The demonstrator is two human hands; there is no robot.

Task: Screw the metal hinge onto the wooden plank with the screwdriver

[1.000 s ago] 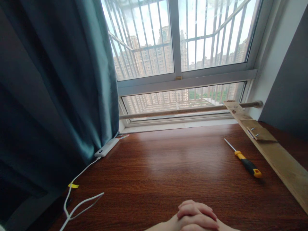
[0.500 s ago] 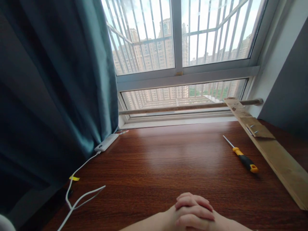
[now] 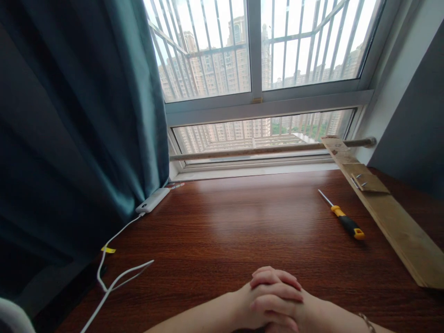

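Observation:
My left hand (image 3: 249, 300) and my right hand (image 3: 307, 303) are clasped together at the bottom centre, fingers interlaced. They rest over the near part of the brown wood-grain table (image 3: 215, 231). No object shows between them, though the palms are hidden. A screwdriver (image 3: 348, 225) with a yellow and black handle lies apart from them, up and to the right, its tip pointing toward the window. Beyond it a long wooden board (image 3: 402, 226) lies at the right. On that board sits a small wooden piece (image 3: 373, 183) with a few screws or nails on it.
A white power-bank-like device (image 3: 153, 200) lies at the left beside the dark blue curtain (image 3: 138, 115). Its white cable (image 3: 116, 282) runs forward, with a yellow tag (image 3: 108, 250). A rail (image 3: 243, 151) crosses before the barred window (image 3: 208, 69).
The view has tilted and shifted slightly, so more of my forearms and a bracelet at the right wrist show. My hands stay clasped; the screwdriver and board have not moved on the table.

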